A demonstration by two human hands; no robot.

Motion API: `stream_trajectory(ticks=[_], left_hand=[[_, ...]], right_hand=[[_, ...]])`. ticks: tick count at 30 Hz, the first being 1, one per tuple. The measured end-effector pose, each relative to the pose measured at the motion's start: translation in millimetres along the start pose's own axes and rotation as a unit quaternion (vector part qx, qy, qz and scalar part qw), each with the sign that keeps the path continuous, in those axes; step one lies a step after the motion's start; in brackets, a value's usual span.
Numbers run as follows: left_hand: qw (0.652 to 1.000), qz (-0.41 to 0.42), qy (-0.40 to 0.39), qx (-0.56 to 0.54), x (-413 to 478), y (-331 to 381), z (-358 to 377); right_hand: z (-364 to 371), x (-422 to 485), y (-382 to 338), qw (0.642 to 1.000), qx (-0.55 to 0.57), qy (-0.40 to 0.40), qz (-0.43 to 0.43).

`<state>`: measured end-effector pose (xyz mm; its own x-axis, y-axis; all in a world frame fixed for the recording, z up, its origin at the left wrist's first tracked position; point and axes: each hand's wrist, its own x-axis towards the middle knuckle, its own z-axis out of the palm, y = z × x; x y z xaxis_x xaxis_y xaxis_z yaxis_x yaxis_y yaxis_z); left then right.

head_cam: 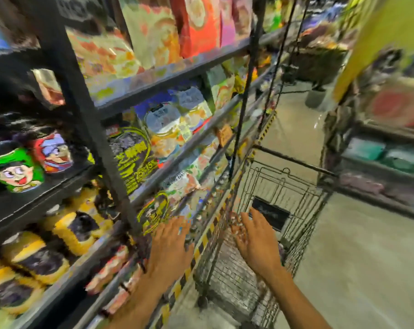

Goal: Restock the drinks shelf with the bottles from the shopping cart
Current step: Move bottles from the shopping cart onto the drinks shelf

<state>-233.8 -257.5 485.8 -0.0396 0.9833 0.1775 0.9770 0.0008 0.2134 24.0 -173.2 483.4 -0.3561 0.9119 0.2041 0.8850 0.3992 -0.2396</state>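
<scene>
Hands point(170, 243) point(255, 243) over shelf edge point(204, 237), cart point(296, 184)

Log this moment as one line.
left hand: open, by shelf | right hand: open, over shopping cart | holding: nothing | image: blurred

Packed to the front with bags on every level of the shelf rack point(177, 73); hardly a gap between packs. Barred at the left by a dark upright post point(99, 138). Open at the top of the wire shopping cart point(289, 193), right hand point(255, 243) spread above it. Parked close beside the striped shelf edge point(201, 245), left hand point(170, 243) just before that edge. Bare floor point(367, 257) to the right, bounded by a second shelf point(386, 172).
</scene>
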Motion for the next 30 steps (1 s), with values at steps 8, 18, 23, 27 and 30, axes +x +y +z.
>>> stream_trajectory(ticks=[8,18,23,27,30], left_hand=[[0.993,0.098,-0.065,-0.014,110.7,85.3,59.5],[0.979,0.127,-0.14,-0.077,225.6,108.2,167.1],[0.967,0.143,-0.197,-0.078,290.6,102.2,235.7],[0.953,0.106,-0.258,-0.123,321.3,103.6,291.9],[0.941,0.068,-0.307,-0.125,335.3,110.3,331.5]], right_hand=[[22.1,6.1,119.4,0.99,0.012,-0.044,0.135],[77.3,48.9,199.0,0.971,0.033,-0.082,0.222],[120.8,91.0,226.3,0.955,0.051,-0.097,0.274],[164.1,108.3,249.4,0.938,0.055,-0.128,0.317],[194.8,107.7,266.8,0.923,0.066,-0.144,0.35]])
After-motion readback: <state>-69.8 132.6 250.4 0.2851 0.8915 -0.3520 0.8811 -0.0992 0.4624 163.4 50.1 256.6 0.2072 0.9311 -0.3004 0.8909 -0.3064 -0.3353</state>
